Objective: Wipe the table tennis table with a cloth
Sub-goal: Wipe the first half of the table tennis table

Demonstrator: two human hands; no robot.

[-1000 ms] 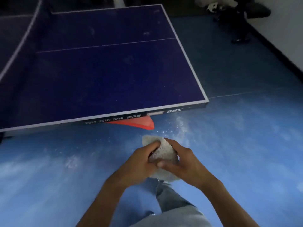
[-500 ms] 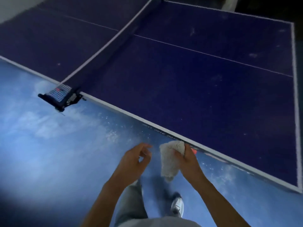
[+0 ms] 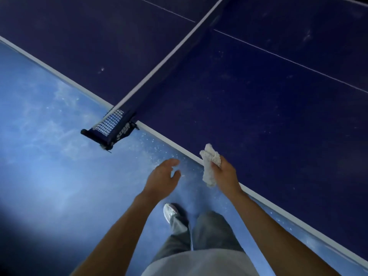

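Observation:
A dark blue table tennis table [image 3: 268,108] with white lines fills the upper right of the head view, dusty specks on its surface. My right hand [image 3: 225,172] grips a bunched white cloth [image 3: 209,166] right at the table's near white edge. My left hand [image 3: 163,178] hangs over the floor just left of it, fingers relaxed and holding nothing.
The net [image 3: 159,70] crosses the table diagonally, and its clamp post [image 3: 107,132] juts out past the side edge to my left. Below lies a blue floor [image 3: 49,156] with pale scuffs. My grey trouser legs and a white shoe [image 3: 170,212] stand close to the table's side.
A second ago both hands held the cloth at the table's end. Now my left hand has let go, my right alone holds it, and I have moved along the side toward the net.

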